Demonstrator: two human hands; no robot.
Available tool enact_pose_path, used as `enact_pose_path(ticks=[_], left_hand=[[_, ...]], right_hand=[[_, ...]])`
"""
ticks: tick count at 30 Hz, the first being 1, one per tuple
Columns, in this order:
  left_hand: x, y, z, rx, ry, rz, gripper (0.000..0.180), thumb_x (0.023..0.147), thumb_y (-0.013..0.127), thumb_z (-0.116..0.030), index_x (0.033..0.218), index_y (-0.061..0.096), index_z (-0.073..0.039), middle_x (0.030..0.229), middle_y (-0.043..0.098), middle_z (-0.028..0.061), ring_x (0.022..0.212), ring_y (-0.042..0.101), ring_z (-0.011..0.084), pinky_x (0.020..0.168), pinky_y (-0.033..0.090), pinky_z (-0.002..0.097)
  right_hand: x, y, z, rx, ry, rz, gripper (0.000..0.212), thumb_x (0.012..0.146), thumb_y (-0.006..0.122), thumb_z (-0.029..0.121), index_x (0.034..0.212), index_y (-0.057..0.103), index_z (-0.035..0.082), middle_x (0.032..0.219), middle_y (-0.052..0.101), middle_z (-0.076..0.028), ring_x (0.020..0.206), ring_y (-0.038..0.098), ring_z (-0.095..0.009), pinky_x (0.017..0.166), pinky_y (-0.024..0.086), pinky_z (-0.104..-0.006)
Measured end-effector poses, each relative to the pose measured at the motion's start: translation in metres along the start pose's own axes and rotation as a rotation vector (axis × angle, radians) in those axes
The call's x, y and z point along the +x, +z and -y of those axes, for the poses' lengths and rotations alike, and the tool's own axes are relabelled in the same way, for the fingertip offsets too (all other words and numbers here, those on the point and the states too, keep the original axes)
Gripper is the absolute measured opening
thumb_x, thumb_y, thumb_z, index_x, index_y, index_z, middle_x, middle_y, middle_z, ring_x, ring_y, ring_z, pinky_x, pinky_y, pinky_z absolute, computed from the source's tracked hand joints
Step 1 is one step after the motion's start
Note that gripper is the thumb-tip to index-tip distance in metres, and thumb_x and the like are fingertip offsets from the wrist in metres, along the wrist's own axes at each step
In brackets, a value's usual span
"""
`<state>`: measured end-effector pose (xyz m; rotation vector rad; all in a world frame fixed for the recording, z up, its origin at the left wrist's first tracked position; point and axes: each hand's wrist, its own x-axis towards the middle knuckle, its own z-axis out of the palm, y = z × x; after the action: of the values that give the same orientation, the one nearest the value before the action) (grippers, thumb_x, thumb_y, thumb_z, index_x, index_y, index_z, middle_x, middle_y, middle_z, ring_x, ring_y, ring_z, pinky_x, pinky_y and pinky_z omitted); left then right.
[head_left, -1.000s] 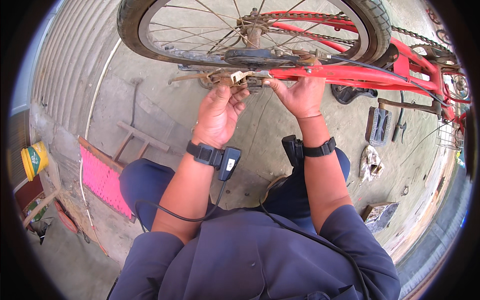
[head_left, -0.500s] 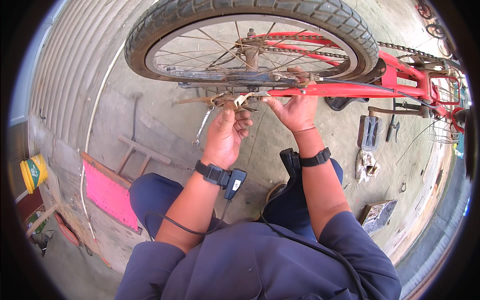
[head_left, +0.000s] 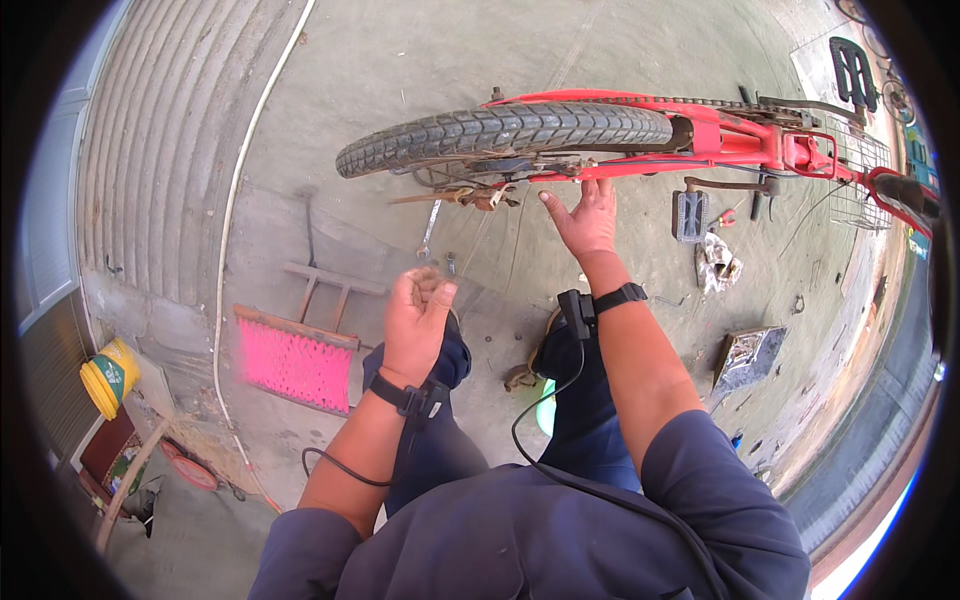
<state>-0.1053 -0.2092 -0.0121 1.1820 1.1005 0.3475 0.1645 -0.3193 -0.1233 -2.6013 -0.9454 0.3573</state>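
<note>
A red bicycle (head_left: 735,148) stretches across the far side, its dirty rear tyre (head_left: 500,130) pointing left. My right hand (head_left: 585,222) is open, thumb spread, with its fingertips at the red tube beside the wheel; whether they press on it cannot be told. My left hand (head_left: 415,325) is drawn back above my knee, apart from the bicycle. Its fingers are curled in and slightly blurred, and anything inside them is hidden. Rusty metal parts (head_left: 480,197) stick out at the wheel's axle. Below them a combination wrench (head_left: 429,230) lies on the floor.
A low stool with a pink woven seat (head_left: 292,365) is at the left. A yellow bucket (head_left: 108,378) stands by the wall. Right of me are a pedal (head_left: 690,215), red-handled pliers (head_left: 728,216), a dirty rag (head_left: 718,263) and a tray of small parts (head_left: 748,358).
My left hand has left the axle parts and come back toward me, fingers curled. My right hand has loosened from the tube, fingers now stretched. The view has shifted, showing the wheel more edge-on.
</note>
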Motion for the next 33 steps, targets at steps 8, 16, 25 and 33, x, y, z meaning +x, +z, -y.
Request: enact_pose_path(ticks=[8, 16, 25, 33], left_hand=[[0.061, 0.006, -0.182, 0.891, 0.973, 0.089, 0.056, 0.081, 0.085, -0.025, 0.125, 0.060, -0.001, 0.121, 0.065, 0.0154, 0.111, 0.060, 0.0354, 0.099, 0.047, 0.0452], [0.119, 0.067, -0.200, 1.214, 0.704, 0.394, 0.057, 0.077, 0.085, -0.021, 0.126, 0.062, -0.004, 0.115, 0.066, 0.0154, 0.107, 0.063, 0.0367, 0.092, 0.050, 0.0464], [0.137, 0.081, -0.204, 1.330, 0.673, 0.451, 0.045, 0.073, 0.083, -0.012, 0.113, 0.064, -0.007, 0.099, 0.065, 0.0125, 0.093, 0.064, 0.0364, 0.078, 0.053, 0.0458], [0.153, 0.083, -0.220, 1.279, 0.643, 0.550, 0.050, 0.069, 0.085, -0.011, 0.114, 0.063, -0.007, 0.099, 0.065, 0.0132, 0.092, 0.065, 0.0353, 0.077, 0.052, 0.0453]], right_hand=[[-0.012, -0.113, 0.020, 1.182, 0.723, -0.091, 0.089, 0.099, 0.067, 0.049, 0.162, 0.025, 0.002, 0.164, 0.034, -0.020, 0.148, 0.040, -0.033, 0.112, 0.043, -0.0469], [0.038, -0.129, 0.013, 1.615, 0.952, -0.191, 0.067, 0.106, 0.057, 0.045, 0.157, 0.032, 0.010, 0.149, 0.047, -0.013, 0.137, 0.048, -0.033, 0.113, 0.041, -0.0584], [0.052, -0.113, 0.014, 1.625, 1.067, -0.211, 0.044, 0.109, 0.050, 0.043, 0.136, 0.047, 0.008, 0.123, 0.060, -0.008, 0.116, 0.060, -0.025, 0.106, 0.049, -0.0555], [0.060, -0.118, 0.025, 1.601, 1.133, -0.272, 0.043, 0.108, 0.053, 0.044, 0.129, 0.050, 0.007, 0.117, 0.060, -0.009, 0.112, 0.061, -0.025, 0.103, 0.050, -0.0540]])
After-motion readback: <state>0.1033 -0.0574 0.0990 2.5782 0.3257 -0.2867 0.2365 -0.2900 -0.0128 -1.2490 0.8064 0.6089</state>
